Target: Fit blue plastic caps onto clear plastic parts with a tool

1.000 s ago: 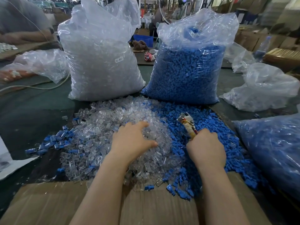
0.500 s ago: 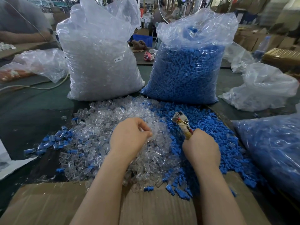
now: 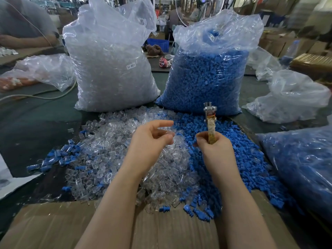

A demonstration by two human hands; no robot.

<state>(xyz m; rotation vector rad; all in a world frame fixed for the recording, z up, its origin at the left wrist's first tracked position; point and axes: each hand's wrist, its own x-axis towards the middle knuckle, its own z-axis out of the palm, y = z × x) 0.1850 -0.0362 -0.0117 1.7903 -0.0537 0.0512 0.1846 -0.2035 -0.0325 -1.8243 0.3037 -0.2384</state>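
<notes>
The left hand [image 3: 149,139] hovers above the heap of clear plastic parts [image 3: 107,159], wrist bent, forefinger stretched forward and the thumb curled up toward it; something clear seems to sit between thumb and fingers [image 3: 168,136], though it is too glassy to tell for sure. The right hand [image 3: 213,148] is raised beside it, fist closed round the tape-wrapped handle of the tool [image 3: 209,121], which stands upright with its shiny metal head on top. A small blue cap [image 3: 195,143] looks pinched at the thumb side of that fist. Loose blue plastic caps [image 3: 242,155] lie in one ridged, matte pile to the right, touching the clear heap, far too many to count. Behind stand two tall, crinkled plastic sacks: one of clear parts [image 3: 111,72] with a small white label, one of blue caps [image 3: 206,78]. A third bag of blue pieces [image 3: 301,168] lies at right. Corrugated cardboard [image 3: 53,229] covers the near surface [image 3: 36,123], which is dark green.
</notes>
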